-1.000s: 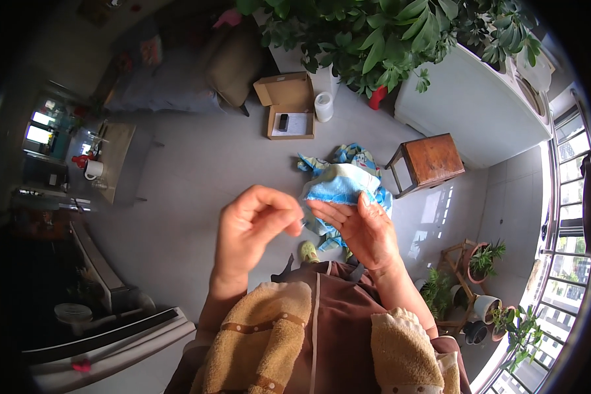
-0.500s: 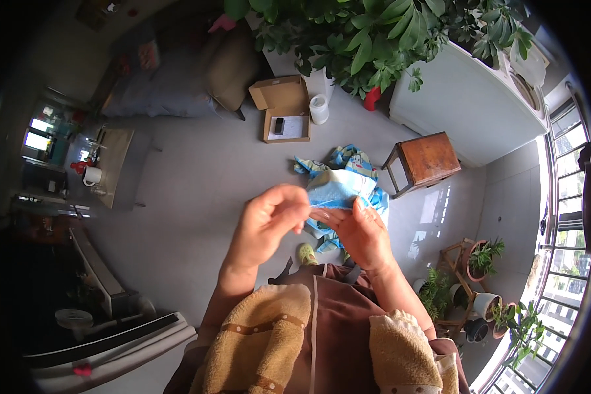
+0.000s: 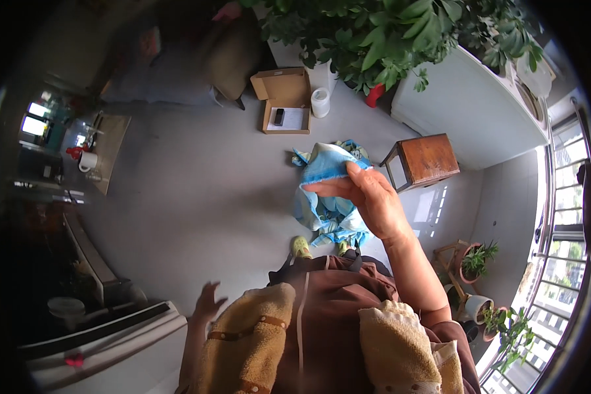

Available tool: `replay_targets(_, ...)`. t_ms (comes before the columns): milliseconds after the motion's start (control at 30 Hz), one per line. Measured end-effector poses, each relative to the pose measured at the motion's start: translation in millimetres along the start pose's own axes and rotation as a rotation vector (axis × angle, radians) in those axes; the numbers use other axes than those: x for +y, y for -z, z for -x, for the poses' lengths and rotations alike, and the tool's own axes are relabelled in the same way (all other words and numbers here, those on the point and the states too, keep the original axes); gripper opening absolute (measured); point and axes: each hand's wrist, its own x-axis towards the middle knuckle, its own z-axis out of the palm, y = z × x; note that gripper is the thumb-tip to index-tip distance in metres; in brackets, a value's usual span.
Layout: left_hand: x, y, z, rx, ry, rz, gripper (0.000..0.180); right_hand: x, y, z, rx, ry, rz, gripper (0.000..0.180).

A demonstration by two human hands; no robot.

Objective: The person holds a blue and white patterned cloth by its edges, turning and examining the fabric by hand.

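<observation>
A blue and white cloth (image 3: 328,164) with a frayed blue edge hangs from my right hand (image 3: 368,194). The thumb presses its top edge against the outstretched fingers. Below, the rest of the cloth drops in folds toward the floor in front of my green shoes, and patterned parts show behind it. Down at my left side, away from the cloth, my left hand (image 3: 209,301) is empty with its fingers apart; it is dark and small in view.
A wooden stool (image 3: 429,161) stands right of the cloth. Beyond are an opened cardboard box (image 3: 287,130) with a dark device inside, a white canister (image 3: 320,104) and a leafy plant (image 3: 387,39). A white appliance (image 3: 469,111) and potted plants (image 3: 477,262) line the right; a table (image 3: 115,154) stands left.
My left hand has let go of the cloth edge and dropped to my left side. My right hand has moved up and slightly farther out, still pinching the cloth.
</observation>
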Motion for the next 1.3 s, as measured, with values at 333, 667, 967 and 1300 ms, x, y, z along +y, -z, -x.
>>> replay_targets(333,292.1,94.2,-116.1,0.700,-0.499,0.713,0.022,-22.6,-47.2,-33.2,0.077,0.232,0.625,0.044)
replay_targets(667,286.8,142.8,-106.8,-0.259,-0.674,1.515,0.016,-45.2,5.9,-57.9,0.234,0.176,0.548,0.033)
replay_targets(967,290.0,153.6,-108.4,-0.103,-0.632,1.405,0.011,-22.1,-16.2,-51.7,-0.299,-0.011,0.347,0.031)
replay_targets(1300,287.0,154.1,-107.3,0.088,-0.721,1.270,0.014,-14.3,-26.2,-59.2,-0.195,0.142,-0.051,0.012)
